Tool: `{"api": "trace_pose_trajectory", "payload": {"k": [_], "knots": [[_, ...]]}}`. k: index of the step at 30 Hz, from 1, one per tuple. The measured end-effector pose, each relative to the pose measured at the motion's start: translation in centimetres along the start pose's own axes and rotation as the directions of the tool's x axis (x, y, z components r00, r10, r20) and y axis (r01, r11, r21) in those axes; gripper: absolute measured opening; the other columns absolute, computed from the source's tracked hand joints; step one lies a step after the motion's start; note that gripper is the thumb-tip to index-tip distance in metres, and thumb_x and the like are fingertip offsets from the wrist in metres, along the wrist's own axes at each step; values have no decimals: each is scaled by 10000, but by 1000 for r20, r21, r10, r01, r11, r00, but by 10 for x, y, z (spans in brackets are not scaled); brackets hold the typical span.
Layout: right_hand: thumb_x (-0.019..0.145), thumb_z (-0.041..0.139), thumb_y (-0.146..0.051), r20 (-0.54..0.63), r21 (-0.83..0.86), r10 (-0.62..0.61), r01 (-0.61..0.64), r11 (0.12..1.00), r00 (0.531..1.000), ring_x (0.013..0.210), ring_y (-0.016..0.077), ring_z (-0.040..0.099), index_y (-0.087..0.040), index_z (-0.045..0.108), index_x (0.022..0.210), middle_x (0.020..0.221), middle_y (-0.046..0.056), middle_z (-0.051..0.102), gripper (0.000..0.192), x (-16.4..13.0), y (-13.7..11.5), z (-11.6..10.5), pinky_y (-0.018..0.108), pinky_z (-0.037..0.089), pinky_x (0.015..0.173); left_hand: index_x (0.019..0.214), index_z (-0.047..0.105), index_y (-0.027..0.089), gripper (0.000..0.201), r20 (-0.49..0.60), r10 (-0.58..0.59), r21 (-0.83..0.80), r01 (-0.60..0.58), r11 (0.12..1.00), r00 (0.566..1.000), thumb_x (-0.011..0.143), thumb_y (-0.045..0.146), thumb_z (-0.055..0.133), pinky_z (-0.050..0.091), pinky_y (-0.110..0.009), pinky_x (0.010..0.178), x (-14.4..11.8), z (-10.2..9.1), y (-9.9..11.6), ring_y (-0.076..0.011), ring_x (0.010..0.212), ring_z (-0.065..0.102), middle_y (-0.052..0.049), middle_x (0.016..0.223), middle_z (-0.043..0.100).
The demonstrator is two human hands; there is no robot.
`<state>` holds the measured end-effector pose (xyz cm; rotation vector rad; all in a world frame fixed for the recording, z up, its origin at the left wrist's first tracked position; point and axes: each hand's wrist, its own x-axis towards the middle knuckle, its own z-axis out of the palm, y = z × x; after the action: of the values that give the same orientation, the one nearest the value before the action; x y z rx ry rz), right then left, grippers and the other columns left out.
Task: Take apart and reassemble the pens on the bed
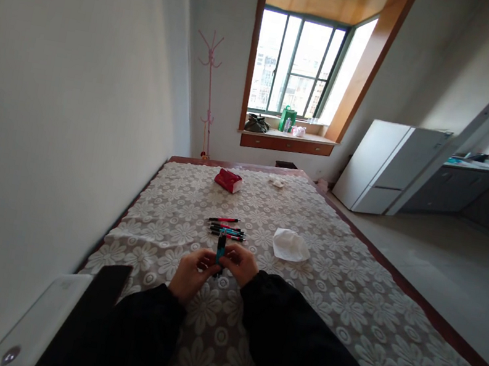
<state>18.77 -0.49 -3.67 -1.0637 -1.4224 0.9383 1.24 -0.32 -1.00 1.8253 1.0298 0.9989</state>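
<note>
I've got both hands up over the table now, my left hand (190, 273) and my right hand (238, 263) pinched together around a small bundle of pens (220, 249), standing roughly upright between my fingertips, blue and black showing at the top. Both hands are curled nearly closed on it, fingers from each side meeting around the barrels; how many pens I've actually got in there I can't tell at this size. Just beyond my knuckles, the rest of the loose pens (227, 230) lie side by side on the lace tablecloth (339, 286), one red one a little apart at the far edge. Here's my worry: the grip is all fingertips, and smooth round barrels like these could slide past each other, so one may shoot out of the bundle and drop onto the row below, scattering it. The cloth is bumpy openwork, so anything that lands could roll off at an angle, perhaps toward the crumpled white tissue (290, 245) on the right. My dark sleeves hang low too, and a careless drag could snag the lace and shift everything. The red pouch (228, 180) sits well clear, far up the table.
</note>
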Motion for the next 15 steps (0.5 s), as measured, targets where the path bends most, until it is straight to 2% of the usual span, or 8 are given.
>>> {"api": "trace_pose_trajectory", "payload": {"k": [3, 6, 10, 15], "knots": [[727, 698, -290, 1, 23, 10, -10, 1000, 1000, 614, 134, 615, -176, 626, 879, 711, -3, 648, 203, 0, 2, 0, 256, 486, 586, 905, 674, 178, 221, -39, -7, -1, 7, 1000, 999, 765, 348, 662, 518, -261, 637, 0, 0, 1, -167, 724, 661, -45, 823, 711], [718, 709, -306, 60, 38, 26, -28, 999, 998, 603, 134, 615, -180, 619, 850, 709, -6, 644, 204, 0, 4, -1, 257, 489, 576, 920, 672, 179, 217, 2, 2, -8, -2, 1000, 1000, 772, 337, 656, 516, -262, 644, 0, -1, 1, -170, 739, 665, -49, 843, 715], [721, 714, -351, -6, 109, 35, -35, 993, 999, 584, 134, 614, -194, 593, 853, 674, -25, 620, 238, 1, 6, -2, 264, 501, 570, 919, 661, 172, 233, -59, -45, -23, 43, 999, 997, 760, 340, 672, 516, -264, 640, 0, -1, 2, -173, 739, 668, -54, 844, 715], [704, 733, -358, 34, 79, 47, -50, 996, 998, 597, 135, 616, -189, 592, 814, 679, -19, 628, 246, 1, 5, -2, 263, 502, 577, 910, 668, 182, 191, 53, -17, -17, 18, 1000, 998, 768, 310, 662, 501, -245, 613, -1, 0, 3, -154, 693, 662, -34, 815, 712]]}}
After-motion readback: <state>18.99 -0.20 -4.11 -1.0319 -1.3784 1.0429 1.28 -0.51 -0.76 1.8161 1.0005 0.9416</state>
